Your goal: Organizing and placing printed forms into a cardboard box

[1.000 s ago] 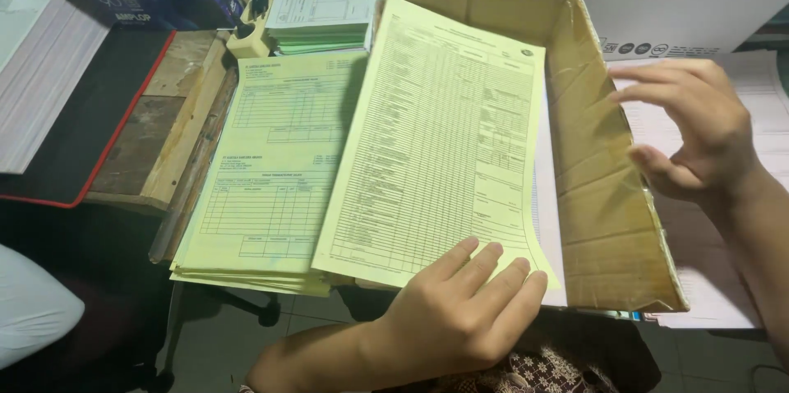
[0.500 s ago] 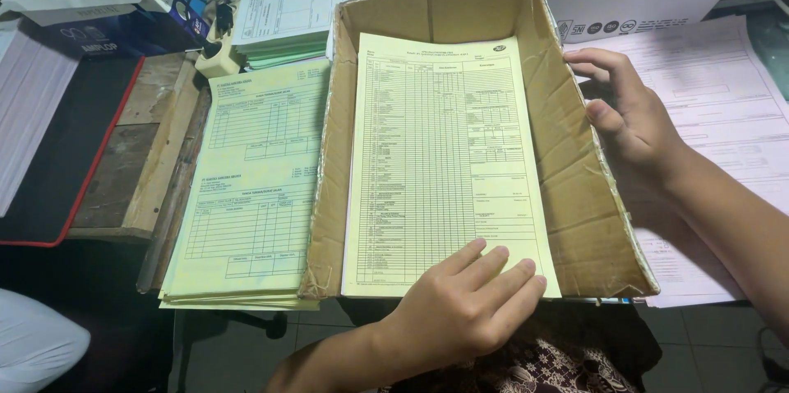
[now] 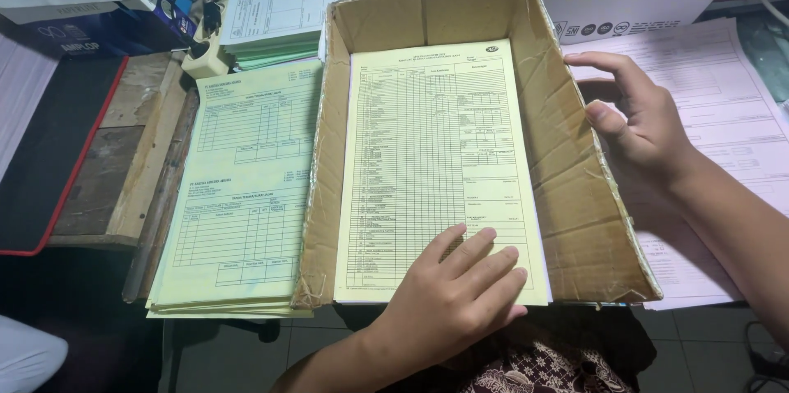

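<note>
L hand (image 3: 456, 294) flat, unclenched on yellow form (image 3: 440, 154) in cardboard box (image 3: 575, 196); R hand (image 3: 641, 122) loose on box wall.

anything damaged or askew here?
The cardboard box is worn: frayed edges, and its right wall splays outward under the right hand. The yellow form lies flat in it under the left hand. The stack beside it is slightly fanned.

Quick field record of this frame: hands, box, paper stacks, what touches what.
left hand: flat on yellow form, near edge
right hand: on right wall of cardboard box
yellow form: lies flat inside box, top of a stack
yellow stack: outside box, on its left, touching its wall
white sheets: right of box, under right hand's wrist
</note>
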